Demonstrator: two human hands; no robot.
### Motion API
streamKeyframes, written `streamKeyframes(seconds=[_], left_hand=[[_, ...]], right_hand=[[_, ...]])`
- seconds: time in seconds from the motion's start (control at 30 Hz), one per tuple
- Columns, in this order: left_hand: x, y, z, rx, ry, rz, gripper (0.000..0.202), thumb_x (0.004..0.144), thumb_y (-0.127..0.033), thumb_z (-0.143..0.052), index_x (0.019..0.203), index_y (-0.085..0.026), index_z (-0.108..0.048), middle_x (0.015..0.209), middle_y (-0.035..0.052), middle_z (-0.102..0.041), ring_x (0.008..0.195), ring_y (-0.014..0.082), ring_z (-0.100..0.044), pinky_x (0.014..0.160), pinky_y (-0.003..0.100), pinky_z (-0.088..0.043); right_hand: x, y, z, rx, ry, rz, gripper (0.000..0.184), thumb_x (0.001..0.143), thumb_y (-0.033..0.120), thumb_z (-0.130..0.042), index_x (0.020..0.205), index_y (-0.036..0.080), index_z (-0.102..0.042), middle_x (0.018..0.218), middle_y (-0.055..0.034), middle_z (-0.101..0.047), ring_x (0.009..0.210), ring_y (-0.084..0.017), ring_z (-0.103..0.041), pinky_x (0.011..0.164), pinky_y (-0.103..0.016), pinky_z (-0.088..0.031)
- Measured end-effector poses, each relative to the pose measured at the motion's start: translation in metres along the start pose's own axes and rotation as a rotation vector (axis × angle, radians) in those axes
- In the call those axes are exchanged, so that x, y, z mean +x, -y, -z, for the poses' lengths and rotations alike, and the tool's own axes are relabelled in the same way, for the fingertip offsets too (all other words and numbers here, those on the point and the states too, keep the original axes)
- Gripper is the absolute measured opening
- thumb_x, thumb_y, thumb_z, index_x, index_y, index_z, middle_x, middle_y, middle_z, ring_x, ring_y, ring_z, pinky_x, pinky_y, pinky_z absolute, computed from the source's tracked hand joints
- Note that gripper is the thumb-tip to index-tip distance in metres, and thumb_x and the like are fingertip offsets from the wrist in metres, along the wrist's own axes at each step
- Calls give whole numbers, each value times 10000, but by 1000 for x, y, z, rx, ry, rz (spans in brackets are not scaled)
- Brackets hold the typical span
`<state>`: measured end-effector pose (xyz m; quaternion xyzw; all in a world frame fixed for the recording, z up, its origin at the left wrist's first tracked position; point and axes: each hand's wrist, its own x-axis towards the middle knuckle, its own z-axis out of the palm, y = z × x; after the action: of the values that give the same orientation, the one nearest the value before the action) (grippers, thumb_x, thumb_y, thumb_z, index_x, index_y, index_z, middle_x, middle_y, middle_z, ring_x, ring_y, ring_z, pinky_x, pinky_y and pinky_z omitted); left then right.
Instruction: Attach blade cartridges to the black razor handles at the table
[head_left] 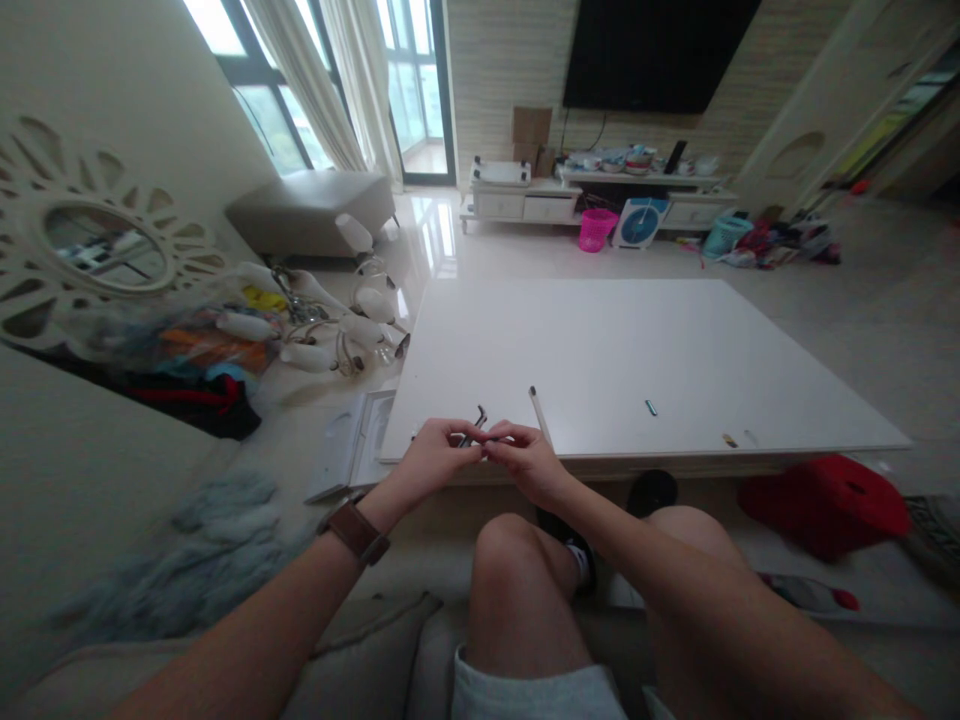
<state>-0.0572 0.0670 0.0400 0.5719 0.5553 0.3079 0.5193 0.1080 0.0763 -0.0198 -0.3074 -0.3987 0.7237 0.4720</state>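
Observation:
My left hand [439, 452] and my right hand [531, 462] meet fingertip to fingertip above the near edge of the white table [585, 350]. Both are closed in a pinch on a small dark piece [492, 439], mostly hidden by the fingers. A dark bent, hook-ended object [481, 413] shows just beyond my left fingers; whether it is held or lies on the table I cannot tell. Close beyond my right hand lies a slim white stick with a dark tip [535, 402], like a brush. A small green strip [651, 408] lies farther right on the tabletop.
A small brown-gold piece [729, 440] is near the table's right front edge. A white open box [352, 440] stands left of the table, with a chandelier [330, 320] on the floor behind it. A red stool-like object [832, 505] sits at the lower right.

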Motion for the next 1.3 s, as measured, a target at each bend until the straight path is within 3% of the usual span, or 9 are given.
streamKeyframes(seconds=[0.1, 0.2, 0.33, 0.6, 0.77, 0.97, 1.13, 1.3], left_hand=[[-1, -4, -2, -14, 26, 8, 223, 724, -340, -692, 838, -149, -675, 633, -9, -613, 501, 90, -473, 470, 211, -317], [0, -3, -4, -139, 19, -10, 223, 784, -373, -643, 839, -194, -523, 730, -14, -637, 511, 80, -518, 461, 188, -337], [3, 1, -6, -271, 6, 4, 288, 839, -412, -587, 903, -241, -364, 742, -46, -636, 447, 64, -485, 421, 165, -306], [-1, -5, -6, -253, 159, 77, 315, 893, -487, -489, 864, -178, -541, 527, -75, -417, 389, 58, -339, 386, 177, -215], [-3, -8, -6, -223, 248, 44, 347, 887, -514, -510, 844, -174, -562, 576, -41, -497, 457, 74, -411, 430, 188, -286], [-4, -7, -6, -217, 325, 19, 357, 892, -525, -509, 862, -173, -562, 651, -14, -569, 508, 83, -460, 470, 202, -320], [-3, -5, -6, -237, 335, -6, 358, 907, -525, -494, 876, -173, -556, 676, -14, -585, 513, 81, -465, 490, 211, -324], [-2, -4, -6, -234, 359, -14, 346, 914, -512, -496, 887, -171, -552, 689, -3, -605, 537, 91, -507, 526, 216, -353]], right_hand=[[4, 0, 3, 65, -87, -7, 172, 642, 287, -853, 753, 205, -750, 730, 6, -684, 679, -112, -580, 677, -264, -441], [10, 5, 10, 111, -221, -5, 245, 601, 307, -875, 778, 205, -740, 704, 2, -688, 637, -114, -589, 639, -268, -457], [16, 13, 15, 128, -278, 31, 297, 563, 293, -898, 785, 210, -720, 734, -1, -710, 681, -133, -652, 643, -261, -494], [13, 19, 14, 143, -274, 12, 243, 587, 246, -885, 769, 174, -741, 830, -49, -762, 817, -155, -715, 726, -231, -528], [10, 20, 13, 168, -263, -69, 245, 603, 258, -880, 794, 175, -751, 832, -55, -766, 773, -150, -716, 628, -209, -518], [6, 20, 8, 242, -212, -169, 257, 612, 266, -886, 806, 150, -761, 768, -32, -753, 605, -75, -632, 567, -169, -498], [5, 20, 8, 283, -161, -168, 261, 616, 259, -888, 820, 150, -767, 748, -9, -746, 581, -49, -605, 583, -148, -501], [6, 21, 10, 263, -184, -147, 231, 641, 269, -874, 815, 164, -762, 808, -31, -761, 664, -97, -659, 571, -183, -493]])
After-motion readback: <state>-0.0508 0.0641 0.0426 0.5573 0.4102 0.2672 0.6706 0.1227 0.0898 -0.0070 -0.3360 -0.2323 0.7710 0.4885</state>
